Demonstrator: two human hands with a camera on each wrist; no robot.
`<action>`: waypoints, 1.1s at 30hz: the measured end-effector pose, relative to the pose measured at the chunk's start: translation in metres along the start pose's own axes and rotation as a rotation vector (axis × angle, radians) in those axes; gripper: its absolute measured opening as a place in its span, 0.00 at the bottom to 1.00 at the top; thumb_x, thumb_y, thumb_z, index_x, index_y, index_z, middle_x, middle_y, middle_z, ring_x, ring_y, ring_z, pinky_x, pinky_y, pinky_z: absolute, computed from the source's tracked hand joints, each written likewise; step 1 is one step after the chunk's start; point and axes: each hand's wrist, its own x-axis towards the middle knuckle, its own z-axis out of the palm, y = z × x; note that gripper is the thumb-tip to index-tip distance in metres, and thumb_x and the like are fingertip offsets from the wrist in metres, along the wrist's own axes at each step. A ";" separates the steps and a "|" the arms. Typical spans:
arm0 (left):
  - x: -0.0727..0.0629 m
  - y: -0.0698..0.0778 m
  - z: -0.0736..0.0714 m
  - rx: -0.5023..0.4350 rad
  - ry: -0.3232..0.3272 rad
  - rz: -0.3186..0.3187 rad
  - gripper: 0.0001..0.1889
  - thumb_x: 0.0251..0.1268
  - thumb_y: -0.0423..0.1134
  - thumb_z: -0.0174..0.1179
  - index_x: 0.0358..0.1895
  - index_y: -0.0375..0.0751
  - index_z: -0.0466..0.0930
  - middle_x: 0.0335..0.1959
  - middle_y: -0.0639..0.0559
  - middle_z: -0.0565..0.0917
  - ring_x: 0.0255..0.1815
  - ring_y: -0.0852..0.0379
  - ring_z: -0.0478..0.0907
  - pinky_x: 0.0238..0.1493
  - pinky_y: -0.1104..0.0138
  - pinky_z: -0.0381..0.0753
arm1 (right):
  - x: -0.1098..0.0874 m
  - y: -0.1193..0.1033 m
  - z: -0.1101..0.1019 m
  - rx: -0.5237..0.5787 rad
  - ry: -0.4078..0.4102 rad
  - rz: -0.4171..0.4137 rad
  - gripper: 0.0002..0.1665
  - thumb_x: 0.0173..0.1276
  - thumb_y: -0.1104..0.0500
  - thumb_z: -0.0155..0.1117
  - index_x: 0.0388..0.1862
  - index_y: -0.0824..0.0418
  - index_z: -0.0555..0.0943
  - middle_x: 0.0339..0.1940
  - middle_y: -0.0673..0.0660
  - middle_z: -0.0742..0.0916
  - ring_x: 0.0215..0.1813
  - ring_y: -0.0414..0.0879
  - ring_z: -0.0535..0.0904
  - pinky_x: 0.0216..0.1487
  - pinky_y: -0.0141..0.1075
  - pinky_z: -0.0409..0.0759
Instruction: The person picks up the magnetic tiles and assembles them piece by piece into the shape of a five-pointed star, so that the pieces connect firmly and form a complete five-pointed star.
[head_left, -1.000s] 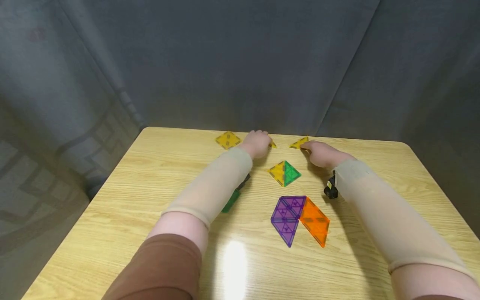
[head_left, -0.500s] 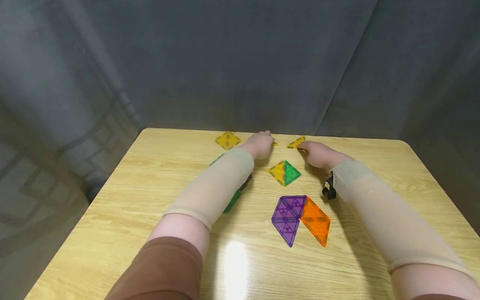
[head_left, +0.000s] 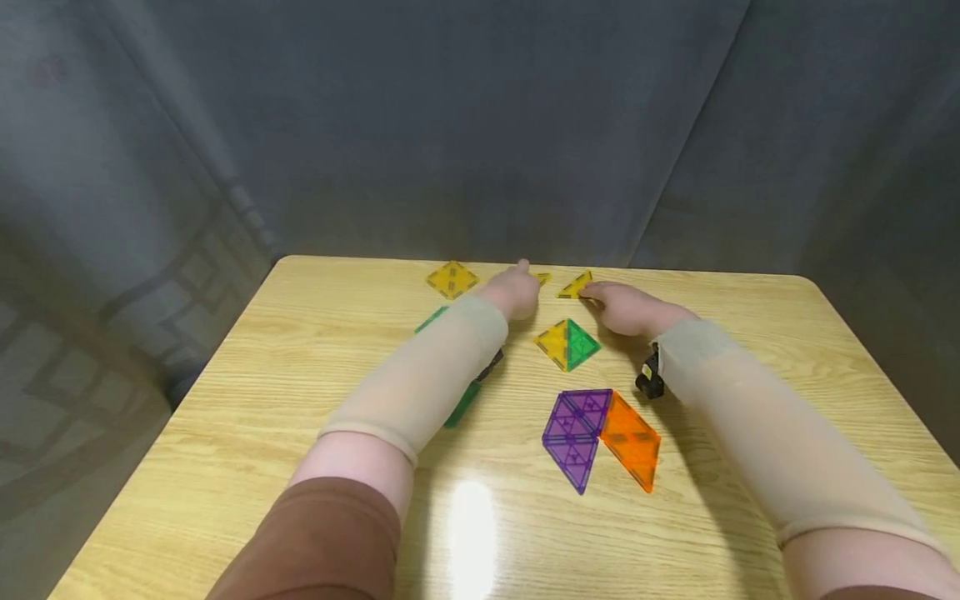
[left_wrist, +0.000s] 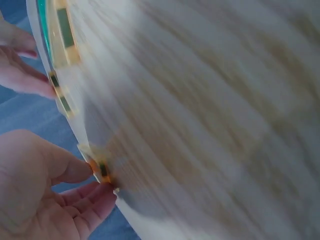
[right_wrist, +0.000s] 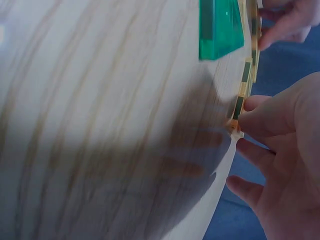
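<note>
Near the far table edge my left hand (head_left: 513, 292) pinches a translucent yellow triangular magnetic tile (head_left: 542, 278), mostly covered by the fingers in the head view. The left wrist view has the thumb and fingertips at that tile's end (left_wrist: 102, 169). To the right, my right hand (head_left: 628, 308) holds a second yellow triangular tile (head_left: 575, 285) by its right corner. Thumb and finger grip its edge (right_wrist: 239, 107) in the right wrist view. A narrow gap separates the two tiles in the head view, and both lie low over the wood.
A yellow diamond of tiles (head_left: 452, 280) lies at the back left. In front of the hands is a yellow-and-green diamond (head_left: 582, 344). Purple tiles (head_left: 572, 442) adjoin an orange piece (head_left: 632, 442) nearer. Green pieces (head_left: 462, 404) are partly under the left forearm. A curtain (head_left: 480, 133) hangs behind.
My right hand has slid its yellow tile leftward, closer to the left hand. The left hand's tile has turned slightly and shifted a little toward the back edge.
</note>
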 end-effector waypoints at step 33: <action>0.009 0.004 0.003 -0.129 -0.074 0.010 0.24 0.76 0.33 0.41 0.72 0.40 0.68 0.81 0.45 0.45 0.78 0.47 0.47 0.75 0.58 0.53 | 0.009 -0.016 0.006 -0.038 -0.039 0.031 0.32 0.75 0.68 0.45 0.77 0.63 0.61 0.76 0.65 0.63 0.76 0.62 0.55 0.76 0.53 0.50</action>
